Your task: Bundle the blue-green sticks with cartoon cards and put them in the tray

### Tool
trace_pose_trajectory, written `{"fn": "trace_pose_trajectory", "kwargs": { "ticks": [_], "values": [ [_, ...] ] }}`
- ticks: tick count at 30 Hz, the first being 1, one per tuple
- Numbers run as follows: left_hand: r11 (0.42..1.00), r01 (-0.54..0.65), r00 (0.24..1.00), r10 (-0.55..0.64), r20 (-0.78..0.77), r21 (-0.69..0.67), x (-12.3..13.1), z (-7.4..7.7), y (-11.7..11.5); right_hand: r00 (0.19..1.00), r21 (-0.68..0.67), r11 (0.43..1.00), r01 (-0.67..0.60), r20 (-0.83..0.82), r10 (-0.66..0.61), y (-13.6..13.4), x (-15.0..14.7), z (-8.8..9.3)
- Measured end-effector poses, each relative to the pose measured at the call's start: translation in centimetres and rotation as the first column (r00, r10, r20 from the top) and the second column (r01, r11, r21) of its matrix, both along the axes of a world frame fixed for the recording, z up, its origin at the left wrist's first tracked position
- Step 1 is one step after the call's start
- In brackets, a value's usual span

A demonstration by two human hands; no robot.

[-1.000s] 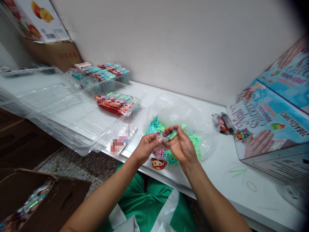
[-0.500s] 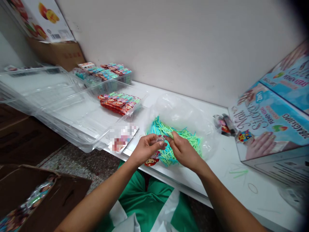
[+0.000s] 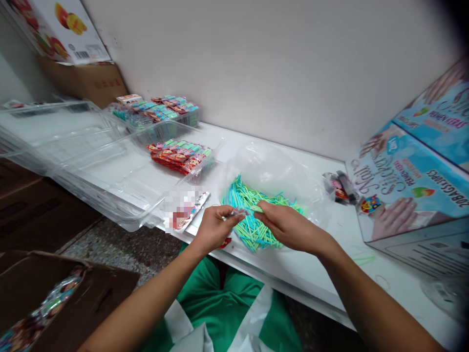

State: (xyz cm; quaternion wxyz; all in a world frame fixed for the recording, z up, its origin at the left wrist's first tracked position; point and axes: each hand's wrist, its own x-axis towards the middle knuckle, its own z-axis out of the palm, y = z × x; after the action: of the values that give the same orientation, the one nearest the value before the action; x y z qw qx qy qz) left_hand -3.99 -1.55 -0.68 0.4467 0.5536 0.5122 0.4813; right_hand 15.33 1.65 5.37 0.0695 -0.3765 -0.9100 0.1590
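Observation:
Over a heap of thin green and blue plastic sticks (image 3: 252, 234) in a clear plastic bag (image 3: 267, 161), both hands work close together. My left hand (image 3: 214, 227) is closed, pinching the clear end of a small printed packet (image 3: 239, 212). A bit of red packaging (image 3: 224, 243) shows just under that hand; whether it belongs to the same packet I cannot tell. My right hand (image 3: 289, 224) is closed too, its thumb and fingers round a light green stick (image 3: 258, 209) whose end points at the packet. The fingers partly hide both items.
A clear tray (image 3: 137, 220) holds red packets (image 3: 179, 155) to the left, with a fuller container (image 3: 164, 111) behind. A printed card (image 3: 188, 212) lies by its edge. Nail-sticker boxes (image 3: 414, 186) stand right, beside dark packets (image 3: 340, 188). An open carton (image 3: 110, 278) sits lower left.
My right hand has turned flatter and its forearm has swung right. My left hand has shifted slightly left and down, and less of the red packaging below it shows.

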Motion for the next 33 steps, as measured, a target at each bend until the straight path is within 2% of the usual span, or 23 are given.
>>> {"fn": "trace_pose_trajectory", "kwargs": {
  "ticks": [5, 11, 13, 16, 18, 20, 22, 25, 27, 30, 33],
  "values": [
    [0.972, 0.010, 0.952, 0.063, -0.299, 0.236, -0.4, 0.2, -0.3, 0.984, 0.023, 0.994, -0.111, 0.142, 0.107, 0.3, -0.1, 0.6],
    [0.887, 0.189, 0.812, 0.099, -0.576, 0.420, -1.1, -0.2, 0.1, 0.935, 0.058, 0.988, -0.142, 0.335, 0.115, 0.4, -0.9, 0.8],
    [0.862, 0.281, 0.727, 0.096, -0.680, 0.422, -0.9, -0.2, 0.2, 0.936, 0.048, 0.994, -0.102, 0.342, 0.079, 0.3, -1.3, 0.5],
    [0.851, 0.391, 0.586, 0.065, -0.808, 0.352, -0.3, 0.1, 0.1, 0.955, 0.024, 0.998, -0.062, 0.291, 0.052, 0.2, -1.8, 0.0],
    [0.869, 0.408, 0.558, 0.005, -0.830, 0.279, 0.2, 0.4, -0.3, 0.960, -0.014, 0.997, -0.079, 0.268, 0.080, 0.3, -1.9, -0.1],
    [0.896, 0.390, 0.598, -0.072, -0.798, 0.211, 0.5, 0.6, -0.8, 0.970, -0.086, 0.991, -0.104, 0.212, 0.121, 0.7, -1.7, 0.1],
    [0.921, 0.356, 0.690, -0.146, -0.709, 0.157, 0.5, 0.6, -1.2, 0.983, -0.182, 0.973, -0.144, 0.088, 0.162, 1.3, -1.4, 0.4],
    [0.953, 0.292, 0.860, -0.225, -0.458, 0.079, 0.3, 0.4, -1.7, 0.975, -0.311, 0.926, -0.214, -0.125, 0.183, 2.1, -0.9, 0.9],
    [0.956, 0.293, 0.925, -0.283, -0.254, 0.002, 0.3, 0.1, -1.7, 0.967, -0.357, 0.909, -0.214, -0.210, 0.145, 2.4, -1.0, 0.9],
    [0.924, 0.362, 0.932, -0.360, 0.036, -0.121, 0.6, -0.4, -1.6, 0.958, -0.379, 0.911, -0.159, -0.282, 0.050, 2.4, -1.7, 0.3],
    [0.918, 0.357, 0.917, -0.310, 0.249, -0.174, 0.9, -0.7, -1.4, 0.894, -0.464, 0.881, -0.098, -0.430, -0.127, 2.3, -2.2, -0.6]
  ]
}}
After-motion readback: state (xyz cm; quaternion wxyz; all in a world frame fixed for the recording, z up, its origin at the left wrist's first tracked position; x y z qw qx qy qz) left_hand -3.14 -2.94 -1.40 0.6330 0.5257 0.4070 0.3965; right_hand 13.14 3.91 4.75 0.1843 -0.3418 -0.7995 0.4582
